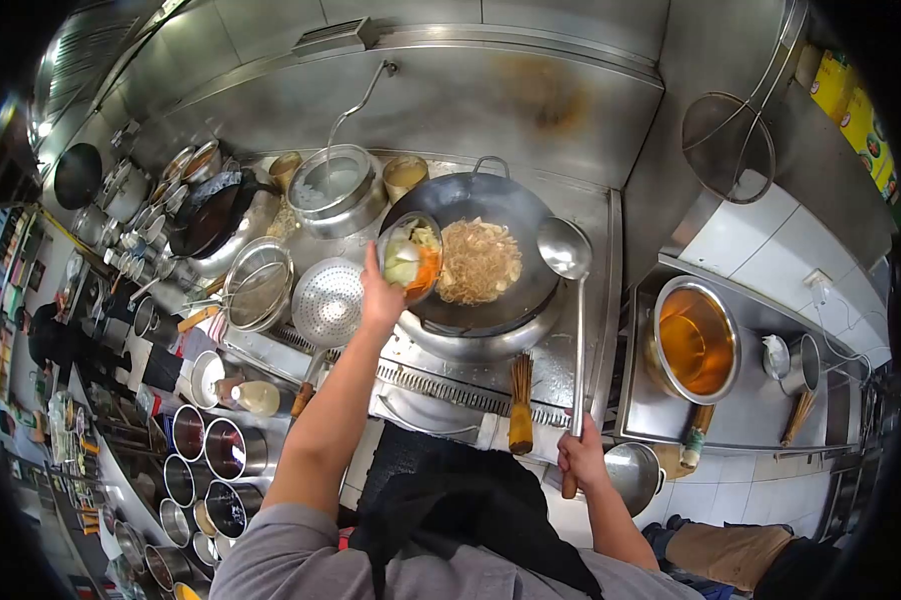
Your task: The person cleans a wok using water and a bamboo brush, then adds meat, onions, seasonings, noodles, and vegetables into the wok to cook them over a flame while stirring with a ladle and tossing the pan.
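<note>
My left hand (pixel 379 295) grips a clear bowl (pixel 412 257) of cut vegetables, pale green and orange, tipped over the left side of a large wok (pixel 516 220). In the wok lies a heap of brown noodles (pixel 481 262) with pale pieces among them. My right hand (pixel 583 455) is closed round the wooden-ended handle of a long metal ladle (pixel 567 250). The ladle's bowl hangs over the wok's right rim, apart from the noodles. A bamboo wok brush (pixel 521 405) stands in front of the wok, left of my right hand.
A perforated skimmer (pixel 329 302) and a wire strainer (pixel 258 285) lie left of the wok. Behind them sits a metal pot (pixel 338 190) under a tap. At right, a steel bowl (pixel 696 338) holds amber liquid. Several metal pots (pixel 235 448) line the left counter. A person's legs (pixel 726 553) show lower right.
</note>
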Demonstrator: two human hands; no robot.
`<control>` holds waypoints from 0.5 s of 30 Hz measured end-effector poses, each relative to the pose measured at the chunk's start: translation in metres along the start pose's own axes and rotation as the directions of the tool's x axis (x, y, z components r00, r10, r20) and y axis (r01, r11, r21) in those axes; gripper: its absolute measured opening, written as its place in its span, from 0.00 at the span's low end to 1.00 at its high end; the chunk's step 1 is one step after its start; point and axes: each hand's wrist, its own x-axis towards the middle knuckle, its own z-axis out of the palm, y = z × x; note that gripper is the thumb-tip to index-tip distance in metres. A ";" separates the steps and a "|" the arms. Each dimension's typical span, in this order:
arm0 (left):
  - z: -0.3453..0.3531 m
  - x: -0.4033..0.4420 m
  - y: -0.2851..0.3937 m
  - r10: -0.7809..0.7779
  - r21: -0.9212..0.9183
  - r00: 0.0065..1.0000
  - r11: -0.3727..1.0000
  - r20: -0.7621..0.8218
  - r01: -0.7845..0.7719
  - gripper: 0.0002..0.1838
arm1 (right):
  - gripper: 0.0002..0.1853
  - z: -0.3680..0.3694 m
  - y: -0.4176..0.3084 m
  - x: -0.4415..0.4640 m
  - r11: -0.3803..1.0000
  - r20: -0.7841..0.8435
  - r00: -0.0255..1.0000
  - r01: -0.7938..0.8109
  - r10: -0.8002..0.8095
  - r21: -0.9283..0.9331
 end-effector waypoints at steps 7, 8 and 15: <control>0.084 0.069 0.039 0.018 0.485 1.000 0.874 0.017 -0.024 0.55 | 0.25 0.000 0.001 0.041 0.994 0.092 0.994 -0.052 0.061 -0.098; 0.088 0.077 0.038 0.074 0.512 0.996 0.855 0.043 -0.085 0.55 | 0.25 0.000 0.003 0.041 0.983 0.063 0.996 -0.049 0.061 -0.178; 0.053 0.111 0.065 0.366 0.492 0.929 0.820 -0.056 -0.294 0.51 | 0.31 -0.018 -0.002 0.048 0.757 -0.024 0.996 0.050 -0.087 -0.651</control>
